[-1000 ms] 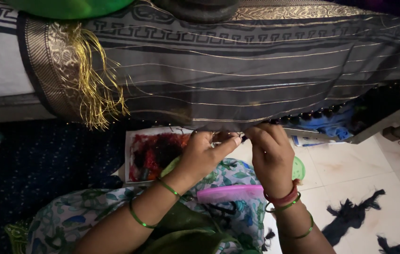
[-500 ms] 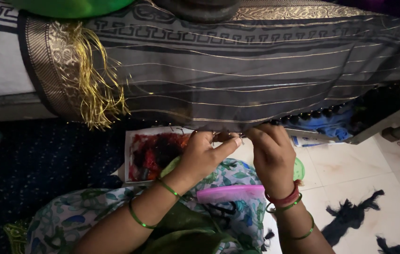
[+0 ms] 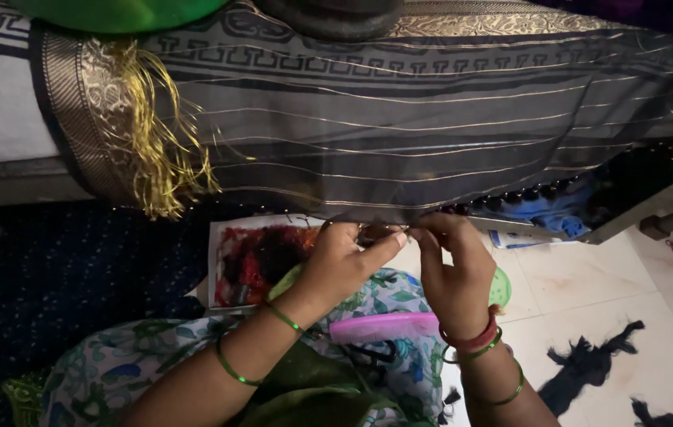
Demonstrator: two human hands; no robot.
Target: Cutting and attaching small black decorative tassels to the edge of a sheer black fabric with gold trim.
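Note:
A dark grey cloth (image 3: 400, 150) with thin gold stripes and a gold border hangs across the upper view. My left hand (image 3: 340, 261) and my right hand (image 3: 451, 265) meet at its lower edge, fingertips pinching the hem and its threads between them. A row of small dark tassel beads (image 3: 526, 195) runs along the hem to the right of my hands. Green bangles sit on both wrists, and a red one on the right.
A bunch of gold fringe (image 3: 155, 150) hangs at the cloth's left end. A pink comb (image 3: 384, 326) lies on my floral-clad lap. A red and black picture sheet (image 3: 261, 257) lies on the floor, and dark thread scraps (image 3: 586, 368) lie on the white tiles at right.
My hands stay at the hem; the fingers shift only slightly while working the threads.

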